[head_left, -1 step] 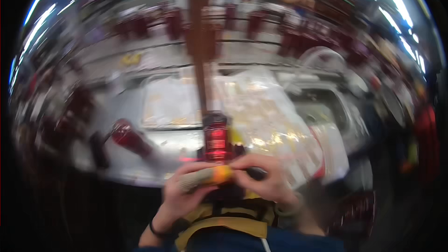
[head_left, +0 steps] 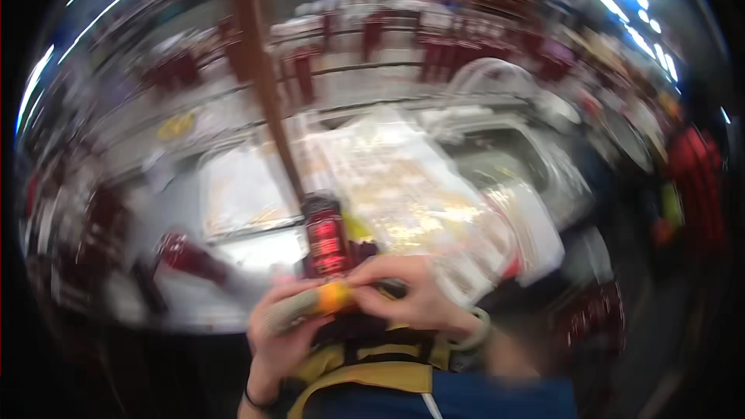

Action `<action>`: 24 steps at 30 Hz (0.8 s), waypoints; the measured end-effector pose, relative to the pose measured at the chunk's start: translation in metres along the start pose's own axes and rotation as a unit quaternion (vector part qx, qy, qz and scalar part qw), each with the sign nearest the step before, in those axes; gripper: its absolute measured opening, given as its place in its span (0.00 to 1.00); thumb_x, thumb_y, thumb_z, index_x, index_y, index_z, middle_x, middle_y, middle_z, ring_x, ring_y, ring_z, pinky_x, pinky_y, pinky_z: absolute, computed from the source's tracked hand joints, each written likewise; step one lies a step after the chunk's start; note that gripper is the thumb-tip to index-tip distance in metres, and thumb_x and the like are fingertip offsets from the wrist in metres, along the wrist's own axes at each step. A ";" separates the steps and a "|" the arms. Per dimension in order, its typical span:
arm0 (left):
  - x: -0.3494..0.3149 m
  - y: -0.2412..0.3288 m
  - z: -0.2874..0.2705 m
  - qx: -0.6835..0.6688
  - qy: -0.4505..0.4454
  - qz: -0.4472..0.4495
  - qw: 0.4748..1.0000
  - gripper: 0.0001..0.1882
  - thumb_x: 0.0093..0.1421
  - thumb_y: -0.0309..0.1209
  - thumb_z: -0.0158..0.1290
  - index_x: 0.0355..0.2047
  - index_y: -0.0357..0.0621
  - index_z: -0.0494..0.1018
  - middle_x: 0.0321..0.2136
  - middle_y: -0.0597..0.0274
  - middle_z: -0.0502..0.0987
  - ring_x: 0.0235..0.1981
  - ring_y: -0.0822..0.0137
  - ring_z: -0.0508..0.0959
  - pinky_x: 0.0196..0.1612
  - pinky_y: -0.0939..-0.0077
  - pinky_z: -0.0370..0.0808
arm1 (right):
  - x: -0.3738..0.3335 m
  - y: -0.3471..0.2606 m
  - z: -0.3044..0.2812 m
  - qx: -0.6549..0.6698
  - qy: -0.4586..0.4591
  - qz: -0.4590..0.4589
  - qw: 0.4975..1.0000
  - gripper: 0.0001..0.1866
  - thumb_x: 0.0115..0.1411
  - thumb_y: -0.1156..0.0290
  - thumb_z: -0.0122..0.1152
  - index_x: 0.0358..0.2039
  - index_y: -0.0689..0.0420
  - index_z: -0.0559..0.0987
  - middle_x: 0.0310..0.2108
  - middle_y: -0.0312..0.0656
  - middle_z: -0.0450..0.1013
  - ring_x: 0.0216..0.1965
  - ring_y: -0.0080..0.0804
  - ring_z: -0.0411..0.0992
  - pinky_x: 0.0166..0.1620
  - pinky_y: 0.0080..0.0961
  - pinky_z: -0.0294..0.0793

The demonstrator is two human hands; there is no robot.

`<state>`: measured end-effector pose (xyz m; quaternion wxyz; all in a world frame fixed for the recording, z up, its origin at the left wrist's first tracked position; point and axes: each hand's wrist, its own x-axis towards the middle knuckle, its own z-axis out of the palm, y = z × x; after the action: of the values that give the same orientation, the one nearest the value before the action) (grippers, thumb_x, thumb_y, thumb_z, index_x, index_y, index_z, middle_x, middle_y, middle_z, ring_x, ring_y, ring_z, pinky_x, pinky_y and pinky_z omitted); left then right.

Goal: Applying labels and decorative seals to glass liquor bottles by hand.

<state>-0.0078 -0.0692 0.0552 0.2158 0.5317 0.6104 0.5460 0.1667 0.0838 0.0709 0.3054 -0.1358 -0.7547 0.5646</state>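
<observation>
In front of my waist, my left hand [head_left: 287, 327] is wrapped round a ribbed grey-beige roll [head_left: 292, 313] with an orange end [head_left: 334, 297]. Fingers of my right hand [head_left: 403, 289] pinch that orange end. A small black object [head_left: 390, 289] shows within my right hand; its kind is blurred. Just beyond both hands stands a dark red cylinder [head_left: 326, 237] with bright red markings and a dark top. A yellow item [head_left: 355, 228] sits beside it, partly hidden.
A dark red bottle-like object [head_left: 190, 257] lies left on the metal counter [head_left: 260, 247]. Beyond are a white-covered tray [head_left: 244, 186] and a wide plastic-covered sheet [head_left: 396, 178]. A sink basin [head_left: 500, 157] is at right. A brown upright post [head_left: 264, 70] rises behind the cylinder.
The whole view has swung and tilted, so counter, cylinder and post sit further left in it. Both hands keep their hold on the grey-beige roll with the orange end.
</observation>
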 end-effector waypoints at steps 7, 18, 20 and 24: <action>0.009 -0.023 0.017 -0.003 -0.021 0.107 0.994 0.20 0.54 0.09 0.60 0.47 0.34 0.77 0.46 0.52 0.77 0.48 0.58 0.80 0.51 0.70 0.79 | -0.026 -0.004 -0.024 -0.009 0.047 0.005 0.999 0.08 0.58 0.76 0.66 0.38 0.62 0.81 0.36 0.42 0.80 0.39 0.29 0.79 0.43 0.24 0.76; 0.002 -0.010 0.001 0.018 -0.014 0.123 0.992 0.22 0.54 0.09 0.60 0.49 0.34 0.76 0.47 0.52 0.76 0.49 0.58 0.79 0.52 0.68 0.79 | -0.022 -0.013 0.000 0.032 0.085 0.003 0.996 0.09 0.55 0.73 0.65 0.34 0.64 0.79 0.29 0.44 0.77 0.33 0.27 0.75 0.39 0.26 0.72; 0.004 -0.008 0.001 0.021 -0.014 0.127 0.992 0.21 0.55 0.09 0.60 0.49 0.34 0.76 0.47 0.52 0.76 0.49 0.58 0.79 0.52 0.68 0.79 | -0.021 -0.013 -0.001 0.014 0.064 0.017 0.998 0.07 0.57 0.74 0.64 0.35 0.63 0.79 0.33 0.42 0.78 0.37 0.26 0.76 0.43 0.24 0.73; 0.004 -0.009 0.000 0.029 -0.020 0.135 0.990 0.20 0.55 0.09 0.60 0.49 0.34 0.76 0.47 0.52 0.76 0.49 0.58 0.79 0.51 0.69 0.79 | -0.021 -0.015 -0.002 0.030 0.060 0.038 0.997 0.07 0.58 0.74 0.63 0.35 0.63 0.79 0.32 0.41 0.79 0.37 0.25 0.76 0.43 0.24 0.74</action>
<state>-0.0130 -0.0645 0.0479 0.1369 0.6264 0.5441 0.5412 0.1863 0.0694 0.0793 0.3323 -0.1890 -0.7122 0.5887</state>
